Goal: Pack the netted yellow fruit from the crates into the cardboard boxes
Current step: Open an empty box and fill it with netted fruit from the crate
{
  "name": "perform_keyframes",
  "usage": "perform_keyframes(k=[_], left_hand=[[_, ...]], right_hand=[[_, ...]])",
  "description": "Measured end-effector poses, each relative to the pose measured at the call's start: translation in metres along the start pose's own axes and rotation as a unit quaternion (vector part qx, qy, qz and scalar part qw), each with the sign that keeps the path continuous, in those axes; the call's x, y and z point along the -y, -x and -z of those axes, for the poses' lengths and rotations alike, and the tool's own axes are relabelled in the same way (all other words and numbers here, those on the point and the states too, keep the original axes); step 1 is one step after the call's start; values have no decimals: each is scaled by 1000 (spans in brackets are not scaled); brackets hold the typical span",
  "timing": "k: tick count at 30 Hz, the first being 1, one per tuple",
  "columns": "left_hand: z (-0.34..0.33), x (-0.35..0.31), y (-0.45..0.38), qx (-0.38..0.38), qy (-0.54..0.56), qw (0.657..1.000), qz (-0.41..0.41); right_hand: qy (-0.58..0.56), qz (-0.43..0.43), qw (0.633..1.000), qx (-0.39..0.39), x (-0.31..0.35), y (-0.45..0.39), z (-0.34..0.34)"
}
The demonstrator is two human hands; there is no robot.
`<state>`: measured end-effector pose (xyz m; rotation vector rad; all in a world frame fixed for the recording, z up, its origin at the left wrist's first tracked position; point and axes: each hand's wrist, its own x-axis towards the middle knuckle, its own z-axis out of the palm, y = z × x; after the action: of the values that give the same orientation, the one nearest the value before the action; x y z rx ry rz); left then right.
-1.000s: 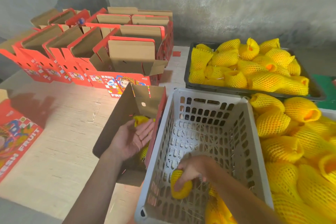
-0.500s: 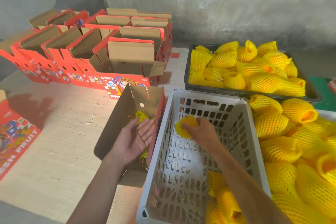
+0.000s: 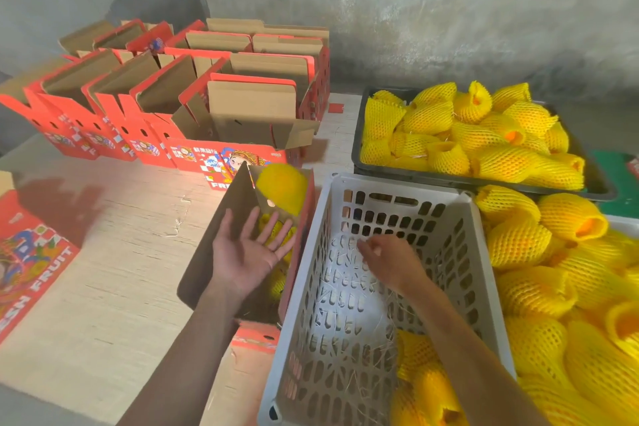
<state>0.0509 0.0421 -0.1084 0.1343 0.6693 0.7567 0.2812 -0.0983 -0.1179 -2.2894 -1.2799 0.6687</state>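
Head view: netted fruit [image 3: 281,187] blurred, airborne just beyond left hand [image 3: 249,251], palm up, fingers spread over open box [image 3: 211,252]; right hand [image 3: 389,261] empty, relaxed, over white crate [image 3: 480,252]. Risk: fumbled catch w/ fruit bouncing off box flap onto worktop [image 3: 114,252].

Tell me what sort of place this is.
Probably a fruit packing room: printed red cardboard boxes stand open in rows, crates hold foam-netted yellow fruit, and a white plastic crate is nearly emptied.

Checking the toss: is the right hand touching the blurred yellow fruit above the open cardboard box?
Apart. The head view shows the right hand over the white plastic crate, with crate wall visible between it and the blurred yellow fruit.
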Motion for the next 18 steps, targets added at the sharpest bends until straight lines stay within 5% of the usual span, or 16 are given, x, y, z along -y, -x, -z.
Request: perform_keyframes(k=[7,11,14,18], left_hand=[[-5,5,-23,-163,-73,984,29],[1,12,-24,-178,-118,976,45],[6,11,-24,-162,-195,962,97],[6,18,-14,-119,-225,961,107]], right_hand=[[-4,-5,1000,24,-5,-2,-7],[31,-39,998,35,-13,-5,-5],[118,-108,977,139,-27,-2,-5],[264,-179,879,355,-38,3,-18]])
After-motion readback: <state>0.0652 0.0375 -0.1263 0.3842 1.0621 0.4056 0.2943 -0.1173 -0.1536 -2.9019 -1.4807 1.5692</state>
